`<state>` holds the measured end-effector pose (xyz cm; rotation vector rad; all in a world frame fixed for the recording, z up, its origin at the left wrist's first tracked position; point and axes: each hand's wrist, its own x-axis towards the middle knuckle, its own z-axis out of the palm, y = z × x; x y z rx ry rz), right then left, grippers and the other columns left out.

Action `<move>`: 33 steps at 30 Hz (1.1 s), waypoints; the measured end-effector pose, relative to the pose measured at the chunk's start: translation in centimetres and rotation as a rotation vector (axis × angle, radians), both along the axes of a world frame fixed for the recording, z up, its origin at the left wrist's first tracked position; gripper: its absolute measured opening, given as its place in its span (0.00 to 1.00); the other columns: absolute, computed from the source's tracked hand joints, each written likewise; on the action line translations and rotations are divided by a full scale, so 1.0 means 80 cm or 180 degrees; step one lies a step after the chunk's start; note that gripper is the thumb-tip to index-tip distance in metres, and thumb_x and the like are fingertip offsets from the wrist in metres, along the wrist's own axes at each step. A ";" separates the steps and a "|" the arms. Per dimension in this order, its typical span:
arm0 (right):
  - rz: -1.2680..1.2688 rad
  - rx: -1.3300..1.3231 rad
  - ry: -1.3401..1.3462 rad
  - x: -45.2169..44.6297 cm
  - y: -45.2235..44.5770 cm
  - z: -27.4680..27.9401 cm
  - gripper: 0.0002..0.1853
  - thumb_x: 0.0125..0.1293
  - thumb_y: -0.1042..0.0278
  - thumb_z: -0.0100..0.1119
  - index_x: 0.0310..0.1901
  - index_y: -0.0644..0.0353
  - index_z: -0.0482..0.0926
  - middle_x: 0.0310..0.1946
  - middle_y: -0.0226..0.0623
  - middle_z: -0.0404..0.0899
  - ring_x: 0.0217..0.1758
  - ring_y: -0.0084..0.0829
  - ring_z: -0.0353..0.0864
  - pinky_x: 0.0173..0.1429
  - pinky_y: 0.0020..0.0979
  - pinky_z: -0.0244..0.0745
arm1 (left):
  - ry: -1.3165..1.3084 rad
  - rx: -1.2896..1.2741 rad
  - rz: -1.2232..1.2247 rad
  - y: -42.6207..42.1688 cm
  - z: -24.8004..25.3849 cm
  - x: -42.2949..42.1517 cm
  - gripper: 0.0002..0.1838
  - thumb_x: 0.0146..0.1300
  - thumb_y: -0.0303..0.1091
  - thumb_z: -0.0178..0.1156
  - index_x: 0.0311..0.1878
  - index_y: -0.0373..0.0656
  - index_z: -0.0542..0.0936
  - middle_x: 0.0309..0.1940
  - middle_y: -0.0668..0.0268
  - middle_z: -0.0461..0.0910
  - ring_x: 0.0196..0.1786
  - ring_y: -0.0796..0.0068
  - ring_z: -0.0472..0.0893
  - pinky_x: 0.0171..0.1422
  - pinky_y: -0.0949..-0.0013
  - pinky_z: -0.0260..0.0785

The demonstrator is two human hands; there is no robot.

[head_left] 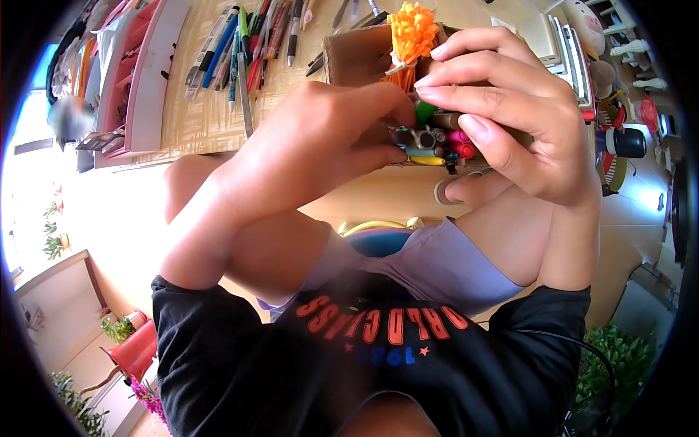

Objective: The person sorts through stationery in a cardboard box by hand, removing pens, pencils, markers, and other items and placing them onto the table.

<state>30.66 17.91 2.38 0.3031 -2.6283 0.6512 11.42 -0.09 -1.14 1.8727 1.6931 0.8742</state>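
A small cardboard box [357, 54] stands at the table's near edge, with several pens and markers [429, 137] packed upright at its near end. From the left, my left hand [320, 135] reaches over the box, its thumb and forefinger closed about the pens at that side; its fingertips are partly hidden. My right hand [517, 109] curves over the other side, fingers apart and thumb beside the pink marker caps. Its fingertips are close to a green marker [424, 111] and a bundle of thin orange sticks with rounded tips [413, 33], tied with a pale band.
Loose pens [244, 47] lie spread over the tabletop [178, 120] at the left, along with a metal ruler-like strip [244, 95]. Beyond them is a pink and white drawer unit [142, 80]. Books [571, 58] stand at the right. A blue stool seat [375, 242] shows between the legs.
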 end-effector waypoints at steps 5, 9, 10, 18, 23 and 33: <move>0.0054 -0.0152 -0.0081 0.002 0.003 0.000 0.16 0.62 0.76 0.58 0.47 0.71 0.90 0.44 0.49 0.89 0.57 0.50 0.83 0.64 0.46 0.79 | -0.0249 0.0074 0.0099 0.002 -0.009 -0.001 0.23 0.61 0.32 0.79 0.58 0.43 0.83 0.33 0.62 0.89 0.34 0.66 0.88 0.44 0.63 0.80; -0.0008 -0.0233 -0.0094 0.002 0.000 0.000 0.14 0.60 0.76 0.59 0.45 0.69 0.89 0.45 0.48 0.88 0.59 0.51 0.82 0.66 0.47 0.78 | 0.0124 0.0134 -0.0074 0.002 -0.002 -0.002 0.22 0.64 0.31 0.77 0.60 0.42 0.84 0.36 0.59 0.88 0.35 0.63 0.87 0.44 0.61 0.79; -0.0006 -0.0201 -0.0061 0.002 -0.001 0.000 0.14 0.60 0.76 0.59 0.45 0.69 0.89 0.47 0.48 0.88 0.60 0.51 0.82 0.66 0.47 0.78 | 0.0285 0.0338 -0.0167 0.003 -0.008 -0.005 0.21 0.64 0.31 0.76 0.60 0.42 0.84 0.37 0.58 0.88 0.36 0.62 0.87 0.44 0.61 0.78; -0.0138 0.0130 -0.0041 0.005 -0.002 0.006 0.16 0.61 0.77 0.56 0.46 0.66 0.90 0.52 0.46 0.82 0.54 0.44 0.79 0.62 0.43 0.76 | -0.0199 -0.0173 -0.0164 0.001 0.001 -0.003 0.19 0.66 0.30 0.70 0.60 0.41 0.85 0.42 0.50 0.89 0.46 0.48 0.89 0.52 0.53 0.82; -0.0041 -0.1088 -0.0015 0.010 0.002 -0.030 0.16 0.64 0.77 0.55 0.49 0.66 0.89 0.48 0.44 0.79 0.45 0.34 0.78 0.49 0.35 0.75 | -0.0092 -0.0170 -0.0171 0.001 -0.001 -0.005 0.18 0.67 0.29 0.68 0.59 0.41 0.85 0.39 0.52 0.90 0.43 0.48 0.90 0.50 0.53 0.82; -0.0417 -0.0975 -0.0462 0.015 -0.009 -0.005 0.16 0.66 0.76 0.58 0.53 0.67 0.88 0.39 0.41 0.82 0.40 0.32 0.79 0.46 0.33 0.75 | -0.0148 0.0016 -0.0297 0.006 -0.007 -0.010 0.18 0.67 0.25 0.71 0.60 0.40 0.84 0.40 0.55 0.90 0.42 0.57 0.91 0.48 0.59 0.83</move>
